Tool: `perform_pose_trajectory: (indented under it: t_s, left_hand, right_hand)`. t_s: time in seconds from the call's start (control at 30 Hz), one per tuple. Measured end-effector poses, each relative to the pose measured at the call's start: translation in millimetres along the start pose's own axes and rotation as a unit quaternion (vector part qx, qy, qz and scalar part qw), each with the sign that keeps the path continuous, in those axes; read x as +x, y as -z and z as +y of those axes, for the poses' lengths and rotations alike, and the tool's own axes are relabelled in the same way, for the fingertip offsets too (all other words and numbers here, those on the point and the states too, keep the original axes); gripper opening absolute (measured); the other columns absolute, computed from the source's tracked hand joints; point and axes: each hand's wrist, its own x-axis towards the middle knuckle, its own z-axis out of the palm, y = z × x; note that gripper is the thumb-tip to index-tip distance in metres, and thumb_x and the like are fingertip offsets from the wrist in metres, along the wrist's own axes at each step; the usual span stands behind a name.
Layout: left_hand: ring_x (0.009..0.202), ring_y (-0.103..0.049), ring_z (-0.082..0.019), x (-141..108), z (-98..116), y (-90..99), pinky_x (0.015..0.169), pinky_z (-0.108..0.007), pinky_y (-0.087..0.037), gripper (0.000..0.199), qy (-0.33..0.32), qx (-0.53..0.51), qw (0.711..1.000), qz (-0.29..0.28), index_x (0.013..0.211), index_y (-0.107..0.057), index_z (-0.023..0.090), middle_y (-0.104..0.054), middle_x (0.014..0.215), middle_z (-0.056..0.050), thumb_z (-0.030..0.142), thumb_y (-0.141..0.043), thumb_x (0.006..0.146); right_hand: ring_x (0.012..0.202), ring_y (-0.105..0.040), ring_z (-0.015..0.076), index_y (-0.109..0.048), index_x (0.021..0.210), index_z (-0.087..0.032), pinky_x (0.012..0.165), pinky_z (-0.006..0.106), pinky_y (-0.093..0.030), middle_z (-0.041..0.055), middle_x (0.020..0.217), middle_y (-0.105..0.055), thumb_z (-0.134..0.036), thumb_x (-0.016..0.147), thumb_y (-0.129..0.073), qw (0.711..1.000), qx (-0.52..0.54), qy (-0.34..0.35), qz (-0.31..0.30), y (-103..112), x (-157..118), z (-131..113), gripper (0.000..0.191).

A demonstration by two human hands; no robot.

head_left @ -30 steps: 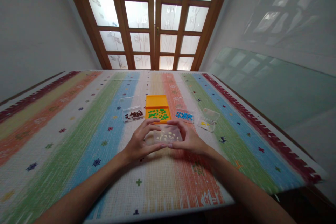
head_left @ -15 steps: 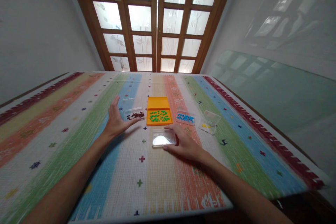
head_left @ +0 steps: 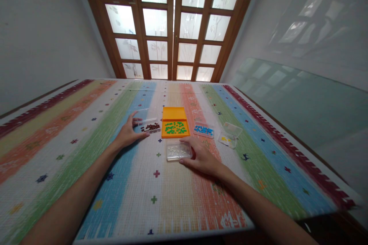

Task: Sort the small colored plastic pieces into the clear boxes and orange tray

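Left hand [head_left: 125, 134]: curved round open brown-piece box [head_left: 155, 131], left of orange case [head_left: 174, 113], grip can't be told | right hand [head_left: 203, 156]: clear box [head_left: 173, 157] pinched, case's near side | imo, spills best avoided by keeping both level

From here, the small dark-brown pieces [head_left: 152, 126] blur past my counting, and the bottom edge crops both bare forearms [head_left: 258, 199]
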Motion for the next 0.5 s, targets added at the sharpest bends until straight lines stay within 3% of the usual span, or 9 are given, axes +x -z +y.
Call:
perform_pose_trajectory:
  t_s: [0.23,0.37,0.5]
  left_hand:
    - [0.107,-0.071,-0.029,0,8,2.9,0.1,-0.056,-0.057,0.092,-0.034,-0.036,0.997,0.055,0.137,-0.051,0.024,-0.068,0.121,-0.012,0.042,-0.095,0.058]
    - [0.109,-0.072,-0.028,-4,26,-2.3,0.102,-0.052,-0.058,0.094,-0.075,-0.074,0.991,0.084,0.14,-0.049,0.024,-0.067,0.126,-0.013,0.042,-0.095,0.06]
    - [0.108,-0.072,-0.026,-13,49,-13.0,0.104,-0.048,-0.058,0.092,-0.138,-0.093,0.983,0.07,0.142,-0.048,0.025,-0.066,0.129,-0.012,0.041,-0.094,0.064]
  right_hand:
    - [0.119,-0.062,0.0291,-0.058,0.131,-0.022,0.104,0.05,-0.047,0.0128,0.129,-0.064,-0.026,0.078,-0.081,1.0,0.001,0.01,-0.007,-2,0,3,0.058]
    - [0.12,-0.061,0.0286,-0.059,0.13,-0.023,0.103,0.049,-0.048,0.0118,0.129,-0.064,-0.026,0.076,-0.082,1.0,0.011,0.018,-0.006,-5,3,4,0.059]
    - [0.12,-0.061,0.0292,-0.059,0.132,-0.024,0.104,0.05,-0.048,0.0119,0.129,-0.064,-0.028,0.076,-0.083,1.0,0.013,0.017,-0.008,-5,3,3,0.06]
